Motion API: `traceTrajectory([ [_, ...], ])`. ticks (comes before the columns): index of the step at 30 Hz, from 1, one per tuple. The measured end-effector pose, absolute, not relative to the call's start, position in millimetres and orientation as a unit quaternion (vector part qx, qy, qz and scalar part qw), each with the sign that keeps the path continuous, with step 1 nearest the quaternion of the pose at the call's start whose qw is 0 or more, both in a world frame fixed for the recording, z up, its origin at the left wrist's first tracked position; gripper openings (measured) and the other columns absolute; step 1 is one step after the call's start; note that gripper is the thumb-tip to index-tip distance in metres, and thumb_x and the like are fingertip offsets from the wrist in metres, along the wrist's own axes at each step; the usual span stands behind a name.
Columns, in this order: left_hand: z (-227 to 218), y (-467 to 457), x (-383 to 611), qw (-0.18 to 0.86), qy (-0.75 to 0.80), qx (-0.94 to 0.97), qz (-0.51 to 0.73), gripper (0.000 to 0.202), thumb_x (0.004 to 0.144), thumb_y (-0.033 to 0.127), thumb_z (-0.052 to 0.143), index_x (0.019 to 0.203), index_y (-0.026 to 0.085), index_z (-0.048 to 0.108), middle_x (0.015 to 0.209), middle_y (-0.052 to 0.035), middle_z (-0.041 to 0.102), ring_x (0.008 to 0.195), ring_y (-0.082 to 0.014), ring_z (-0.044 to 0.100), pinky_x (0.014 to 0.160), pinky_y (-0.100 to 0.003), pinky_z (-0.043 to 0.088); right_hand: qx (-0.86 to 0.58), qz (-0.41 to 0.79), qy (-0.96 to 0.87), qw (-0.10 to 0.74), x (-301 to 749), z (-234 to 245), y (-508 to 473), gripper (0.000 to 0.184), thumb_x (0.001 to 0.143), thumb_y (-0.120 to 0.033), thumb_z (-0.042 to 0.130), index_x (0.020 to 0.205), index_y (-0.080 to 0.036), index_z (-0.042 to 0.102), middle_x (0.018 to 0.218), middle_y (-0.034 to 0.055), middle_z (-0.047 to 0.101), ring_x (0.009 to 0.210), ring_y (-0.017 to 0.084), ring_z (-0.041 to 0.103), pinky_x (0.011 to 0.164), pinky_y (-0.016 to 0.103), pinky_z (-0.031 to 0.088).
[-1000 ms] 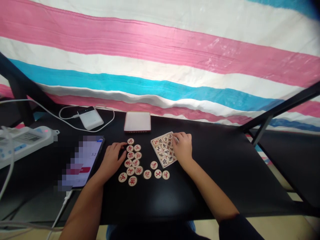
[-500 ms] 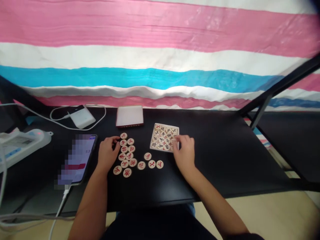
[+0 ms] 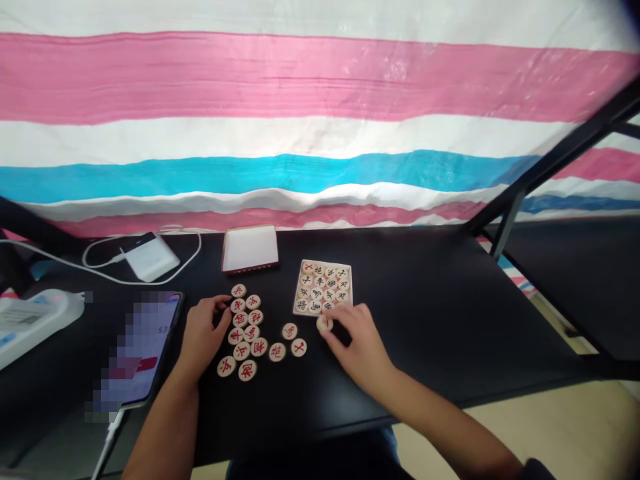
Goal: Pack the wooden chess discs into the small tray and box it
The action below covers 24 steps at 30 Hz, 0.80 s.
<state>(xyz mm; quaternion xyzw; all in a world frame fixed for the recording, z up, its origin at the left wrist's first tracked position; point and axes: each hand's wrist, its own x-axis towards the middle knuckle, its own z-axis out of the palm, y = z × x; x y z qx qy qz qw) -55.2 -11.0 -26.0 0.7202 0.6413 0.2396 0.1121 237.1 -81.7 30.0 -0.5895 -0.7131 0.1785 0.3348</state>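
Right hand point(image 3: 358, 350) pinching one round, cream wooden xiangqi disc point(image 3: 325, 323) by its rim, just below the lower edge of a square cream tray point(image 3: 325, 263); a light, stiff, smooth piece, likely slippery on its flat faces and best taken at the edge. Inside that tray, close rows of red- and black-lettered discs point(image 3: 316, 293). Left of the tray, a loose cluster of red-lettered wooden discs point(image 3: 251, 333), with the left hand point(image 3: 201, 332) loosely curled just beside them, nothing visible in its grasp. Beyond the tray, a flat white box with a red edge point(image 3: 250, 248) on a black tabletop point(image 3: 425, 287).
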Motion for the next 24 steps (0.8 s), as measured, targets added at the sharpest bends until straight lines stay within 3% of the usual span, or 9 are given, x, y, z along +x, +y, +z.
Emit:
traceTrajectory([
  [3, -27, -11, -57, 0.108, 0.638, 0.723, 0.244, 0.03, 0.079, 0.035, 0.042, 0.097, 0.015, 0.056, 0.081, -0.0069, 0.057, 0.075, -0.0212, 0.052, 0.073, -0.037, 0.042, -0.629, 0.101, -0.681, 0.361, 236, 33, -38, 0.017, 0.077, -0.021, 0.058, 0.093, -0.019, 0.061, 0.089, 0.0054, 0.064, 0.083, 0.02, 0.048, 0.077, 0.034, 0.042],
  [7, -27, -11, -58, 0.112, 0.633, 0.727, 0.243, 0.031, 0.081, 0.036, 0.041, 0.098, 0.014, 0.056, 0.081, -0.0075, 0.058, 0.074, -0.0216, 0.053, 0.071, -0.037, 0.042, -0.649, 0.036, -0.694, 0.31, 230, 19, 9, 0.01, 0.079, -0.02, 0.056, 0.083, -0.018, 0.065, 0.081, 0.0069, 0.063, 0.078, 0.021, 0.044, 0.073, 0.035, 0.041],
  [11, -25, -11, -56, 0.114, 0.635, 0.725, 0.24, 0.031, 0.081, 0.035, 0.041, 0.098, 0.014, 0.056, 0.081, -0.0073, 0.058, 0.074, -0.0218, 0.053, 0.072, -0.037, 0.041, -0.643, 0.014, -0.703, 0.303, 229, 5, 18, 0.016, 0.081, -0.021, 0.053, 0.088, -0.021, 0.068, 0.088, 0.007, 0.062, 0.08, 0.021, 0.042, 0.072, 0.034, 0.04],
  [16, -20, -12, -51, 0.109, 0.639, 0.721, 0.244, 0.028, 0.079, 0.031, 0.042, 0.096, 0.014, 0.057, 0.08, -0.0063, 0.057, 0.075, -0.0208, 0.053, 0.074, -0.036, 0.04, -0.643, 0.031, -0.693, 0.326, 227, 15, -1, 0.022, 0.081, -0.021, 0.053, 0.098, -0.021, 0.066, 0.098, 0.0088, 0.058, 0.085, 0.022, 0.042, 0.077, 0.037, 0.04],
  [19, -18, -13, -48, 0.11, 0.646, 0.715, 0.245, 0.026, 0.079, 0.029, 0.041, 0.095, 0.015, 0.056, 0.08, -0.0059, 0.057, 0.075, -0.0207, 0.052, 0.074, -0.036, 0.04, -0.601, 0.095, -0.714, 0.346, 217, 33, -25, 0.019, 0.081, -0.02, 0.052, 0.096, -0.021, 0.064, 0.094, 0.0066, 0.058, 0.088, 0.021, 0.045, 0.08, 0.037, 0.041],
  [22, -18, -14, -47, 0.112, 0.649, 0.713, 0.24, 0.026, 0.08, 0.028, 0.041, 0.096, 0.015, 0.056, 0.081, -0.0058, 0.057, 0.075, -0.0202, 0.051, 0.075, -0.036, 0.039, -0.534, 0.183, -0.774, 0.286, 206, 40, -55, 0.011, 0.078, -0.022, 0.058, 0.089, -0.022, 0.063, 0.09, 0.004, 0.059, 0.088, 0.02, 0.047, 0.08, 0.035, 0.043],
  [24, -20, -14, -48, 0.109, 0.648, 0.715, 0.239, 0.025, 0.08, 0.026, 0.041, 0.096, 0.015, 0.056, 0.082, -0.0058, 0.057, 0.076, -0.0203, 0.051, 0.077, -0.036, 0.039, -0.529, 0.2, -0.793, 0.227, 201, 36, -73, 0.018, 0.074, -0.024, 0.064, 0.091, -0.021, 0.062, 0.091, 0.005, 0.058, 0.089, 0.022, 0.047, 0.079, 0.037, 0.044],
])
